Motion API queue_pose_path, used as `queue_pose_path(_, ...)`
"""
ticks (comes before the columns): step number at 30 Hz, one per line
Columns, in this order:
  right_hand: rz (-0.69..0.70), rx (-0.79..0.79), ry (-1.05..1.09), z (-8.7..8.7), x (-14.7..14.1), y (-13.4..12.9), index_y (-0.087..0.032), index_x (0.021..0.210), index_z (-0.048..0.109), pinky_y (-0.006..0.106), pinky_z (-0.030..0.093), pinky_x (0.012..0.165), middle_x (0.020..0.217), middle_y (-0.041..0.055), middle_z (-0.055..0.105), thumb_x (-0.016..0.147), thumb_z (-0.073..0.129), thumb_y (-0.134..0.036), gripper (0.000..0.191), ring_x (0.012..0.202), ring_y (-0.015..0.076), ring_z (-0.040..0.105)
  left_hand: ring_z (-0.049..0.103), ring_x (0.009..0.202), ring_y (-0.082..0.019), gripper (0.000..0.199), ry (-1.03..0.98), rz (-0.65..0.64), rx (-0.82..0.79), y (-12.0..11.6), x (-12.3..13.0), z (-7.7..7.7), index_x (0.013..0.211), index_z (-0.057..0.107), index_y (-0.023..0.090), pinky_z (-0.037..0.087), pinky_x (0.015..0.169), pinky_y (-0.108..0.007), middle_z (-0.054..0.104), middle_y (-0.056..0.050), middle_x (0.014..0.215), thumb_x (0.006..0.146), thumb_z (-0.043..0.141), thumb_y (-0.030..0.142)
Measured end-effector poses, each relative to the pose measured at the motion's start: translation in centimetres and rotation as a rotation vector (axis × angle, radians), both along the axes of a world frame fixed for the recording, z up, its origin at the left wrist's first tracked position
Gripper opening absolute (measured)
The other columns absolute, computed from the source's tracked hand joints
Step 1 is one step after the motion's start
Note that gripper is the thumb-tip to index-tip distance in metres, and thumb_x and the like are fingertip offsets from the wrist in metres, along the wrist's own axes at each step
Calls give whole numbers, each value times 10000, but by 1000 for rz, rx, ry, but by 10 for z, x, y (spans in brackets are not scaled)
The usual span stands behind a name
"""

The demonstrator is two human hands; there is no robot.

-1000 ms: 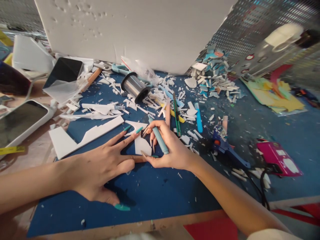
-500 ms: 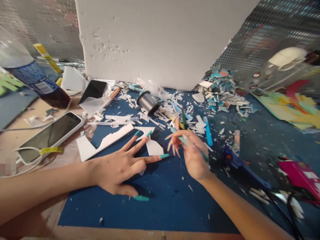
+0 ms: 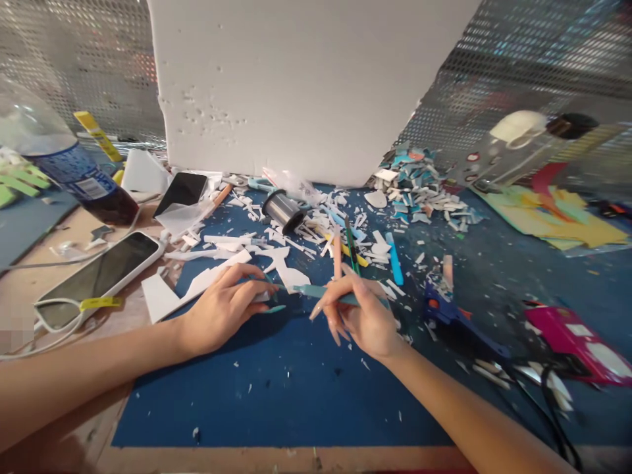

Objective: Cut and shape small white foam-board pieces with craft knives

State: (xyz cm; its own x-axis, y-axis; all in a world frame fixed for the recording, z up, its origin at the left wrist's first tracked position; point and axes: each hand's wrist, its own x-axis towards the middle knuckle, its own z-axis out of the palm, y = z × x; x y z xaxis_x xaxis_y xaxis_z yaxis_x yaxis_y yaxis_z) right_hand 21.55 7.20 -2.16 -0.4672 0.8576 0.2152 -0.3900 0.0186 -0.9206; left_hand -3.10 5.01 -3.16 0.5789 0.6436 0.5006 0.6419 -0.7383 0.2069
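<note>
My right hand (image 3: 363, 316) is closed around a slim teal craft knife (image 3: 316, 291), held like a pen with its thin tip pointing left. Facing it, my left hand (image 3: 222, 309) has its fingers curled together on a small white foam piece (image 3: 261, 297), mostly hidden by the fingers. The knife tip comes close to the left fingertips; I cannot tell whether they touch. Cut white foam pieces (image 3: 291, 273) lie just beyond, and a long angular one (image 3: 162, 299) sits partly beneath my left hand. Both hands are over the blue mat (image 3: 276, 395).
Foam scraps surround a wire spool (image 3: 284, 212). A blue glue gun (image 3: 459, 322) and a pink box (image 3: 577, 339) lie right. Phones, including a white-cased one (image 3: 103, 266), and a soda bottle (image 3: 83, 178) are left. A white foam board (image 3: 306, 85) stands behind.
My left hand has gone from spread flat over the foam pieces to curled fingers pinching a small piece. My right hand has lowered the knife toward it, its tip now pointing left.
</note>
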Motion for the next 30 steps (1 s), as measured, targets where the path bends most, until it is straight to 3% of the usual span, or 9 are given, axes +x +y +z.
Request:
queue_pose_path(11,119,107,-204,-1,-8,-5,-177,812,764,197,422,447,533,1,585,986,466,-449,439,445,78,529,594,992,-225,156,-31,-57,50,1,4,-2,1079,599,129,428,837,-348,702,-89,962,999,479,189)
queue_pose_path(15,243,103,-250,3,-13,-11,-149,753,740,218,445,496,592,25,613,995,445,-449,485,496,92,540,601,842,-189,257,-38,-149,120,-1,5,3,1039,592,107,448,765,-322,697,-74,851,1040,373,241)
queue_pose_path(19,315,-51,-165,2,-20,-28,-147,677,663,255,497,603,632,46,636,1009,406,-465,527,570,118,591,521,627,-177,364,-66,-241,263,-10,6,4,960,571,90,431,625,-319,622,-50,665,1055,258,250)
queue_pose_path(24,343,-385,105,-6,-29,-46,-152,647,577,258,496,575,657,23,584,952,503,-531,492,564,127,620,486,574,-190,358,-63,-250,343,-19,11,5,882,581,66,398,563,-333,586,-66,609,1033,279,187)
queue_pose_path(30,325,-493,188,-12,-34,-56,-146,616,558,224,481,556,567,-15,518,918,556,-552,506,538,109,599,476,541,-174,365,-77,-294,332,-21,15,8,848,561,99,404,540,-324,593,-61,622,1036,257,171)
